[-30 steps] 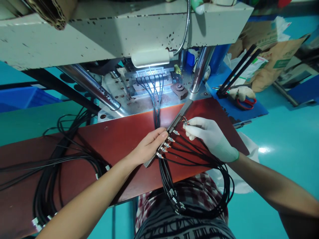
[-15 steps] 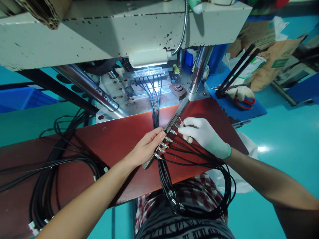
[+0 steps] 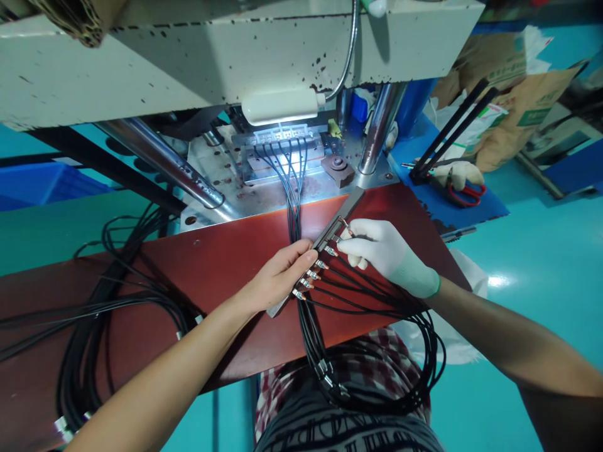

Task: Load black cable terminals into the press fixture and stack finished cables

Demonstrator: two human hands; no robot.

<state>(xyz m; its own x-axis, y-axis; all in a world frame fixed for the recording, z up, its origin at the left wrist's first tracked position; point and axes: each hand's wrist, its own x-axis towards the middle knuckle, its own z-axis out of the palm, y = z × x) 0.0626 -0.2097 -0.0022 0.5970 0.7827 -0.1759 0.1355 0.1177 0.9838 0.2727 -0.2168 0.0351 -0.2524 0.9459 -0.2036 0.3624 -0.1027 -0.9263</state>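
My bare left hand (image 3: 277, 276) is closed around a narrow metal bar fixture (image 3: 352, 202), which slants above the red-brown work board. Several small metal cable connectors (image 3: 313, 275) sit in a row along the bar's right side, with black cables (image 3: 353, 307) trailing from them. My right hand (image 3: 384, 254), in a white glove, pinches a cable end with a metal connector against the upper part of the row. Its fingertips hide part of that connector. The cables loop down into a coil (image 3: 431, 351) over my lap.
Ahead, a press holds a lit metal mould (image 3: 282, 164) with several cables running from it, under a white lamp (image 3: 280, 107). Steel columns (image 3: 384, 129) flank it. More black cables (image 3: 89, 339) lie left on the board (image 3: 235, 251). Red-handled scissors (image 3: 471, 194) rest on the blue side surface.
The bar and both hands have shifted very slightly to the right. My right fingers still pinch at the same place on the row.
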